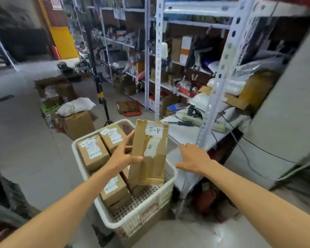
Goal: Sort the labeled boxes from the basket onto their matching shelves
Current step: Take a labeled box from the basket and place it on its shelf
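Our left hand (121, 157) grips the upright A-2 box (149, 153) in the white basket (141, 219); our right hand (193, 158) spreads open, empty, beside the cluttered shelf (184, 135) on a grey floor (21, 140).

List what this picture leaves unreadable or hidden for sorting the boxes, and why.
Head view, the only one:
- Labels on small boxes in the basket: too blurred to read.
- Nearest box: partly covered by the left arm.
- Shelves: any markings blurred, so the A-2 box's place is unknown.
- Left hand: fingers partly behind the A-2 box.
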A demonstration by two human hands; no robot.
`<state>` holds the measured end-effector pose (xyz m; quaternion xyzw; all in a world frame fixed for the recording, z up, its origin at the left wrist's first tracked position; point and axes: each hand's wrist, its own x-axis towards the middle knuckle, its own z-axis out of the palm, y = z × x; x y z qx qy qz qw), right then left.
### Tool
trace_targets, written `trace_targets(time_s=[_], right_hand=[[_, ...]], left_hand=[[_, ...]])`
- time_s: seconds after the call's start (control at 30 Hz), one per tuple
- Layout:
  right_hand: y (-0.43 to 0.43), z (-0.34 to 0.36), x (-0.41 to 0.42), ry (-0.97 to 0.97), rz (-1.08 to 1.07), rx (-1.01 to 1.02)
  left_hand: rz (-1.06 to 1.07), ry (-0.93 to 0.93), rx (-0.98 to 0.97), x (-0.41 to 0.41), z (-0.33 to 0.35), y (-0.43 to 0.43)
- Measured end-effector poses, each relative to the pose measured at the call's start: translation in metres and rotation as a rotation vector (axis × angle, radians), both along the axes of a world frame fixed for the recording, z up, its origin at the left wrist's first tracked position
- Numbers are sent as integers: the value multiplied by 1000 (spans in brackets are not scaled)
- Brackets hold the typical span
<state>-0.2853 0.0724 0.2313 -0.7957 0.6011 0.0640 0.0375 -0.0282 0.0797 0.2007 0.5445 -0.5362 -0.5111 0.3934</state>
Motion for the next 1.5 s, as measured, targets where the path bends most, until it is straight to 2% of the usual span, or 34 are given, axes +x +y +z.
trace_targets(time_s=[0.37,0.6,0.8,0.97,1.17,1.27,1.5], right_hand=[[128,7,-176,37,-422,5],[241,11,-275,40,-782,-23],[355,32,-331,44,-1157,-44],[442,60,-349,103,-1459,12],[516,87,-332,171,-1768,-19],[536,90,-315,201,-1887,7],[551,75,-279,199,-2108,-61]], left_hand=[[-399,-55,-68,-175,7,38],[-711,31,-73,-327,23,76],[-1073,110,-83,-469,40,131],[-1379,170,-92,-555,66,188],[-1693,278,-94,-628,90,258],[-1781,303,-173,-648,98,288],[-1950,357,-153,-684,104,332]])
